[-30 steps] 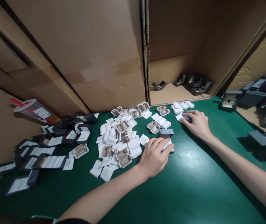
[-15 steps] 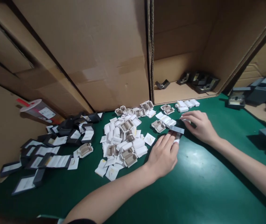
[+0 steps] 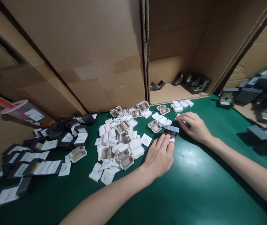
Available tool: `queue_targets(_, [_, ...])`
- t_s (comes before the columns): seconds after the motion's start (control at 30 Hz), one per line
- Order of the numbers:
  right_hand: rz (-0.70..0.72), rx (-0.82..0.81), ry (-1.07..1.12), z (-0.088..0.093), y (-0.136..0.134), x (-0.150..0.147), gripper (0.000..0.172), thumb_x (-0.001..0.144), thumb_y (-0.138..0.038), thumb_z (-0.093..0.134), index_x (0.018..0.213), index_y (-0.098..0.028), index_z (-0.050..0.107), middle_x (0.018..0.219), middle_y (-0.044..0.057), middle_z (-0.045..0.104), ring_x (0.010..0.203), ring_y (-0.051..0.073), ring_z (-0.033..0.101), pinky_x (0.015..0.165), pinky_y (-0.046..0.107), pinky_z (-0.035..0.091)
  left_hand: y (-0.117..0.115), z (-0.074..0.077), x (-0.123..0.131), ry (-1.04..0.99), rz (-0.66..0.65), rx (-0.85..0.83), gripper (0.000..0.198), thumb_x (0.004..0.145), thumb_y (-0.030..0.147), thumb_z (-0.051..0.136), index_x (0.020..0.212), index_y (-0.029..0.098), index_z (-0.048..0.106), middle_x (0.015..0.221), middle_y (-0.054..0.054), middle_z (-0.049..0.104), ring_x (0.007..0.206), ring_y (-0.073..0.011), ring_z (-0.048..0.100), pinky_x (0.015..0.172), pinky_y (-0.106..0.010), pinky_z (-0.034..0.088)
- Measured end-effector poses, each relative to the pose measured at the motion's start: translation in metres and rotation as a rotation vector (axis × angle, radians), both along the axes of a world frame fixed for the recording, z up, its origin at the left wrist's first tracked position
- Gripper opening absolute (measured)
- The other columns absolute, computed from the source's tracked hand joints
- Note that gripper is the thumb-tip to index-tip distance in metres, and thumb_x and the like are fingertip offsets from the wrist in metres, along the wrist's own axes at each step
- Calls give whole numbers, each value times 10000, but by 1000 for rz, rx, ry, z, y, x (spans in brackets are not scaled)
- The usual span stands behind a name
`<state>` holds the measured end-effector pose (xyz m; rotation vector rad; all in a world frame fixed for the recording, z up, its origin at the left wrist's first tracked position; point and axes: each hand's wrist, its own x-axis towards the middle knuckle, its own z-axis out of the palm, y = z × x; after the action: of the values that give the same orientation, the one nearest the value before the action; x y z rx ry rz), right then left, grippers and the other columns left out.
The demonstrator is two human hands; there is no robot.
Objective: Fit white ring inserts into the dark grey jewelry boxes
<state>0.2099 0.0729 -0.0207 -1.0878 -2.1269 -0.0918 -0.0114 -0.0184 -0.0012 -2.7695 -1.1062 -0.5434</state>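
On a green tabletop, the left hand grasps a small grey box, the right hand curls just beside it, grip unclear, while white inserts lie heaped leftward and an open carton stands behind.

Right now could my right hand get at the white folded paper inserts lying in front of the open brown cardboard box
Probably yes: the white folded paper inserts lie just beyond your right hand, with only green tabletop showing between them. A small white piece, though, may be in its grip.
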Motion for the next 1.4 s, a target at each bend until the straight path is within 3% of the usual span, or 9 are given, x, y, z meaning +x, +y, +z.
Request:
queue_targets(0.17, [-177,-38,-14,-7,21,21,303,864,-200,483,1150,-159,572,1161,126,626,1092,272,580,897,425,478,1,-1,-1,-7,-32,12,326,867,162,470,1177,65,490,1302,-193,506,1247,-315,471,948,-395,464])
queue_targets(0.3, [-259,-65,-111,-17,42,47,483,847,-194,479,1319,-96,457,1404,187,467,1299,322,442,1032,481,405,2,-2,-1,-8,-80,48,308,869,127,444,1168,83,501,1277,-171,530,1205,-296,506,916,-381,478])
queue_targets(0.47, [-157,-80,-216,-18,49,52,519,876,-154,400,1394,-134,387,1481,155,386,1393,279,320,1065,477,363,2,-1,0,-8,-84,62,321,857,113,456,1176,103,494,1268,-169,537,1203,-269,511,916,-373,476])
queue_targets(0.6, [-40,-56,-271,-11,40,41,420,906,-143,347,1283,-224,514,1393,77,518,1297,232,460,997,441,395,2,0,0,-6,-92,56,328,851,106,447,1173,98,505,1263,-159,536,1188,-277,508,911,-373,480])
queue_targets(0.7, [-124,-1,-252,-5,33,38,279,919,-224,406,1085,-215,630,1199,82,644,1075,238,590,887,419,420,3,0,-1,-8,-98,49,331,854,103,435,1177,90,509,1264,-158,530,1183,-283,503,914,-376,477])
queue_targets(0.83, [-186,66,-194,-1,27,37,243,926,-257,431,978,-192,659,933,83,678,856,214,594,736,362,413,2,0,-1,-9,-108,51,341,863,108,426,1196,93,502,1276,-160,519,1198,-277,492,920,-372,473])
queue_targets(1.17, [-196,39,-163,-3,20,32,233,907,-314,484,1023,-217,661,1146,99,641,1027,280,585,803,419,422,-2,2,-1,37,-99,36,344,867,142,434,1203,107,503,1267,-149,511,1191,-263,472,901,-349,454])
queue_targets(1.27, [-107,63,-59,12,16,17,185,898,-270,497,975,-225,659,1088,87,663,996,259,605,832,416,440,-3,3,-1,55,-91,49,331,868,158,442,1188,109,512,1249,-148,514,1162,-254,482,871,-337,451])
queue_targets(1.4, [226,-46,-41,45,17,-24,182,896,-247,496,968,-205,659,989,84,686,932,212,632,804,349,492,-4,3,-1,73,-76,83,293,876,181,434,1144,118,535,1215,-145,518,1113,-250,499,810,-326,448])
